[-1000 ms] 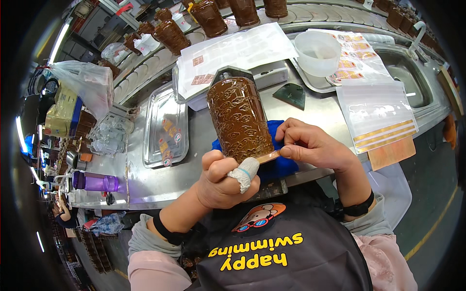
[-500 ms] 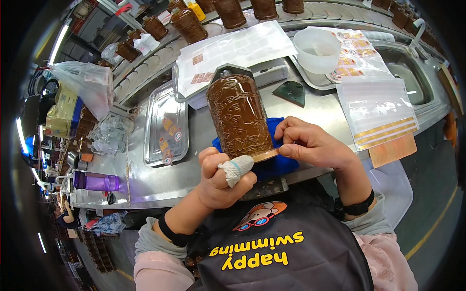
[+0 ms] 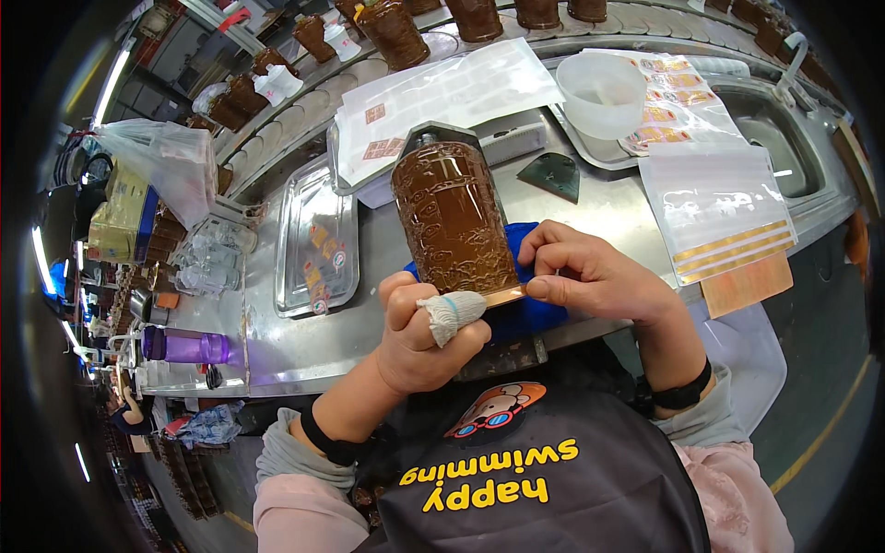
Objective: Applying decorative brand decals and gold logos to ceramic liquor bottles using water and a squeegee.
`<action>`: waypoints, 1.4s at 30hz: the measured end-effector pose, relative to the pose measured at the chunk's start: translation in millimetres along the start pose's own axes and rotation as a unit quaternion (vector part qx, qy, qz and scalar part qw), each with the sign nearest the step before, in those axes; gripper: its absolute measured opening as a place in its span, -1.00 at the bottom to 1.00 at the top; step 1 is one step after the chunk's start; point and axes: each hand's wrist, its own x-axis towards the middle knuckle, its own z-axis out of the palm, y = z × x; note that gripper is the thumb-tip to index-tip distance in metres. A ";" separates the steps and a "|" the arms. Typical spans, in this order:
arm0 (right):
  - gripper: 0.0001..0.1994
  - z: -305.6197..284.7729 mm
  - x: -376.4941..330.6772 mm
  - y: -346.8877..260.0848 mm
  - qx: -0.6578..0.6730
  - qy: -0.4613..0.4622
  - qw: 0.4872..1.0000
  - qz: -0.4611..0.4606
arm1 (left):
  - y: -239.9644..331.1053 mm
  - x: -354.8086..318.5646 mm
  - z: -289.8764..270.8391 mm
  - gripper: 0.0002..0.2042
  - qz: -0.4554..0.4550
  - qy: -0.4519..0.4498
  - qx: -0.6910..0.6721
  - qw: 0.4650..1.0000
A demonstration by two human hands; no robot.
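A brown, glossy bottle (image 3: 454, 217) with embossed sides leans away from me in front of a dark angular rest (image 3: 468, 134), its base toward me. A thin gold strip (image 3: 505, 296) runs along the near edge of that base. My left hand (image 3: 413, 346) is closed at the base's left side; a white knit cover wraps its thumb, which presses by the strip. With finger and thumb, my right hand (image 3: 585, 276) pinches the strip's right end. Blue cloth (image 3: 527, 323) lies beneath the bottle. Beyond my right hand rests a dark flat scraper-like plate (image 3: 550, 176).
White label sheets (image 3: 452, 92) and a translucent bowl (image 3: 599, 97) lie beyond the bottle. A sheet with gold strips (image 3: 728, 217) hangs over the right edge near a sink (image 3: 807, 175). Left are a metal tray (image 3: 293, 244) and purple drinking bottle (image 3: 189, 346). Behind, a conveyor (image 3: 502, 46) carries brown bottles.
The bottle has turned slightly about its long axis, so a smoother panel faces up. My hands have barely shifted. Bottles on the conveyor behind have moved to the right.
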 end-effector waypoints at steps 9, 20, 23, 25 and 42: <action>-0.72 -0.9 -0.6 1.6 0.008 -0.005 1.000 0.020 | -2.8 13.0 4.5 -0.77 0.062 -0.029 0.010 0.998; -0.72 -0.7 1.5 4.2 -0.007 -0.007 1.000 0.017 | -0.2 2.9 3.4 -0.75 0.032 -0.023 0.030 0.999; -0.72 -0.4 0.0 2.5 -0.004 -0.004 1.000 0.018 | -1.0 15.2 7.6 -0.72 0.053 -0.036 0.007 0.998; -0.73 -0.8 -0.1 1.4 0.001 -0.003 1.000 0.020 | -0.8 15.7 10.2 -0.69 0.061 -0.027 -0.007 0.998; -0.72 1.1 1.3 -2.1 -0.029 -0.011 0.999 0.015 | -0.1 6.4 1.2 -0.75 0.049 -0.021 0.009 0.999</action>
